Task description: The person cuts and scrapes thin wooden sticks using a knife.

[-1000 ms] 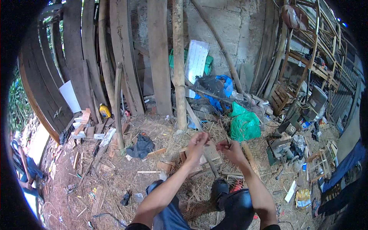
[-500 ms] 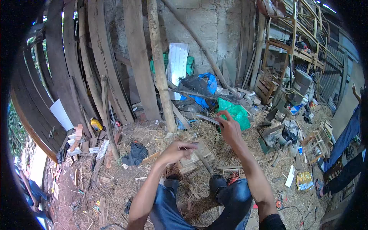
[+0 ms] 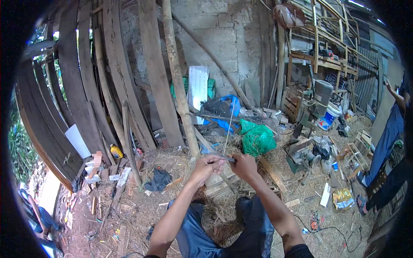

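My left hand [image 3: 206,169] is closed around a thin pale strip [image 3: 228,132], which seems to rise away from my fingers toward the wall. Close beside it on the right, my right hand [image 3: 244,166] grips a knife [image 3: 224,158]. The blade points left and meets the strip at my left fingertips; my fingers partly hide where they touch. Under both hands a wooden board [image 3: 217,185] lies on the straw-covered ground, between my feet and the wall.
A wooden post [image 3: 177,81] stands ahead, with a green bag [image 3: 258,139] to its right. Machinery [image 3: 316,101] and a wooden crate [image 3: 352,159] are on the right. A person [image 3: 389,129] stands at the right edge; another person [image 3: 41,215] is at the far left.
My right hand has come down with the knife from above to beside my left hand. My left hand has shifted slightly right. The view has shifted, and the person at right shows more.
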`<state>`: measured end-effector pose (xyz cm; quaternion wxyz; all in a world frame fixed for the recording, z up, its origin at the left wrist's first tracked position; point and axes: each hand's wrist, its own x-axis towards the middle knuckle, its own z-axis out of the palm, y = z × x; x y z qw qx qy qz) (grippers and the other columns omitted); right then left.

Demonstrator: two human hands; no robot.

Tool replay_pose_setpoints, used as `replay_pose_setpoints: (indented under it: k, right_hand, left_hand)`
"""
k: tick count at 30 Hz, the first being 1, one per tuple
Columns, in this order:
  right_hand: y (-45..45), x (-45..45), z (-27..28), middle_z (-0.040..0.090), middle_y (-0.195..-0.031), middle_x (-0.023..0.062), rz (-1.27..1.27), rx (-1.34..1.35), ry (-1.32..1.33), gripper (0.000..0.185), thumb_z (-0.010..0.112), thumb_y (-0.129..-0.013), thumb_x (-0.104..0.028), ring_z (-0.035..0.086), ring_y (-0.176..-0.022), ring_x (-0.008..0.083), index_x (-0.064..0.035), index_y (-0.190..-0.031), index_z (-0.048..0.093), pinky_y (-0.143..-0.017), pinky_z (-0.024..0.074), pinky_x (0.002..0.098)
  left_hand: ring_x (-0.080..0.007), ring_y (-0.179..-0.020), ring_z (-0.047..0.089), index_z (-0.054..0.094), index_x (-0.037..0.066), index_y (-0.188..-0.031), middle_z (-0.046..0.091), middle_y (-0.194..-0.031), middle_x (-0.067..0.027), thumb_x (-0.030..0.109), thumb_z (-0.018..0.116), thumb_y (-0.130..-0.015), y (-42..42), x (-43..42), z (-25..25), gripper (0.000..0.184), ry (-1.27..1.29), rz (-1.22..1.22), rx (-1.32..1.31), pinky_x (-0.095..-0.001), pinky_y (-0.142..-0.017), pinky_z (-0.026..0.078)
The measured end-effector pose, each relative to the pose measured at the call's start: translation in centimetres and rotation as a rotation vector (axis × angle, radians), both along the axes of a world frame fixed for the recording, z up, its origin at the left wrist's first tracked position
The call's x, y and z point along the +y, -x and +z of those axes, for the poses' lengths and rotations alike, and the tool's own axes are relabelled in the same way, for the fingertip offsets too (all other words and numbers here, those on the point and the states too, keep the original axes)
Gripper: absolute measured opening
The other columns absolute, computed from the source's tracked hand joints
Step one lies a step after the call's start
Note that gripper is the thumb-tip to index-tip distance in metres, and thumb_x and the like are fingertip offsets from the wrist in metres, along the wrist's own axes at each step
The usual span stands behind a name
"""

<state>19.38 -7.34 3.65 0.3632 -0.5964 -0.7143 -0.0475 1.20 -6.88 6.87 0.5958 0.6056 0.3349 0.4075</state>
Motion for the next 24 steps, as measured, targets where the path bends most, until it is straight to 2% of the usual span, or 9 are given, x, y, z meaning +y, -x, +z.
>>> replay_pose_setpoints:
  k: [1, 5, 6, 8, 10, 11, 16, 18, 24]
  right_hand:
    - [0.2, 0.0, -0.8, 0.059, -0.057, 0.0172, 0.003, 0.034, -0.086, 0.022, 0.061, -0.080, -0.028, 0.060, -0.054, 0.0358, -0.0101, -0.069, 0.067, -0.051, 0.0479, 0.0451]
    - [0.1, 0.3, -1.5, 0.059, -0.056, 0.0160, -0.108, 0.032, -0.071, 0.023, 0.061, -0.080, -0.026, 0.060, -0.053, 0.0350, -0.0094, -0.064, 0.063, -0.050, 0.0476, 0.0448]
    - [-0.2, 0.6, -1.9, 0.061, -0.059, 0.0160, -0.126, -0.010, -0.065, 0.016, 0.060, -0.078, -0.024, 0.061, -0.055, 0.0345, -0.0121, -0.070, 0.065, -0.052, 0.0490, 0.0447]
    - [-1.3, 1.1, -2.4, 0.063, -0.063, 0.0160, -0.150, -0.063, -0.060, 0.012, 0.059, -0.076, -0.023, 0.063, -0.057, 0.0339, -0.0149, -0.076, 0.068, -0.054, 0.0504, 0.0446]
    - [-2.5, 1.6, -2.1, 0.058, -0.054, 0.0137, -0.212, 0.051, -0.230, 0.024, 0.061, -0.078, -0.025, 0.059, -0.051, 0.0338, -0.0097, -0.059, 0.060, -0.049, 0.0475, 0.0440]
    - [-2.9, 1.7, -2.1, 0.059, -0.056, 0.0140, -0.222, 0.011, -0.191, 0.023, 0.060, -0.079, -0.024, 0.060, -0.053, 0.0332, -0.0096, -0.061, 0.062, -0.050, 0.0478, 0.0440]
    - [-3.2, 2.0, -1.0, 0.062, -0.064, 0.0170, -0.412, -0.022, -0.045, 0.024, 0.055, -0.082, -0.027, 0.063, -0.061, 0.0349, -0.0094, -0.070, 0.067, -0.057, 0.0506, 0.0461]
    - [-4.7, 2.5, 0.3, 0.063, -0.067, 0.0186, -0.619, 0.183, 0.026, 0.027, 0.054, -0.083, -0.029, 0.063, -0.062, 0.0371, -0.0082, -0.072, 0.068, -0.059, 0.0516, 0.0470]
    - [-4.1, 4.3, -0.2, 0.064, -0.067, 0.0194, -0.422, 0.156, -0.055, 0.025, 0.056, -0.084, -0.031, 0.064, -0.063, 0.0372, -0.0113, -0.084, 0.072, -0.060, 0.0523, 0.0468]
  left_hand:
    - [-0.0109, -0.067, 0.058, 0.063, -0.002, -0.102, 0.063, -0.084, -0.0053, 0.010, 0.062, -0.087, -0.2, -0.4, -0.4, 0.018, -0.095, -0.028, 0.045, -0.0235, -0.059, 0.047]
    - [-0.0064, -0.061, 0.046, 0.064, -0.001, -0.102, 0.055, -0.073, 0.0002, 0.010, 0.059, -0.090, -0.7, -2.3, -1.1, 0.017, -0.152, 0.025, 0.229, -0.0235, -0.052, 0.038]
    - [-0.0064, -0.061, 0.046, 0.064, -0.001, -0.102, 0.055, -0.073, 0.0002, 0.010, 0.059, -0.090, -0.6, -2.5, -1.5, 0.017, -0.150, 0.018, 0.233, -0.0235, -0.052, 0.038]
    - [-0.0073, -0.065, 0.050, 0.059, 0.001, -0.101, 0.057, -0.078, 0.0002, 0.012, 0.060, -0.089, -0.5, -2.5, -2.0, 0.016, -0.032, -0.049, 0.117, -0.0228, -0.054, 0.040]
    - [-0.0071, -0.065, 0.049, 0.058, 0.001, -0.102, 0.055, -0.077, 0.0005, 0.011, 0.059, -0.090, 0.0, -2.8, -2.6, 0.016, 0.042, -0.143, -0.016, -0.0226, -0.054, 0.040]
    - [-0.0069, -0.065, 0.049, 0.056, 0.002, -0.104, 0.053, -0.076, 0.0008, 0.010, 0.058, -0.090, 0.4, -2.9, -2.9, 0.016, 0.122, -0.235, -0.137, -0.0225, -0.054, 0.040]
    - [-0.0077, -0.066, 0.050, 0.056, 0.003, -0.102, 0.054, -0.076, 0.0008, 0.011, 0.057, -0.091, 0.4, -3.3, -2.0, 0.014, 0.192, -0.256, -0.164, -0.0215, -0.058, 0.041]
    - [-0.0076, -0.068, 0.051, 0.057, 0.003, -0.102, 0.055, -0.078, 0.0006, 0.012, 0.057, -0.091, 0.5, -4.3, -1.9, 0.014, 0.219, -0.295, -0.046, -0.0216, -0.059, 0.040]
    - [-0.0070, -0.069, 0.049, 0.057, 0.004, -0.105, 0.055, -0.083, 0.0001, 0.015, 0.054, -0.093, -0.6, -0.2, -3.0, 0.016, 0.081, -0.135, -0.030, -0.0209, -0.062, 0.039]
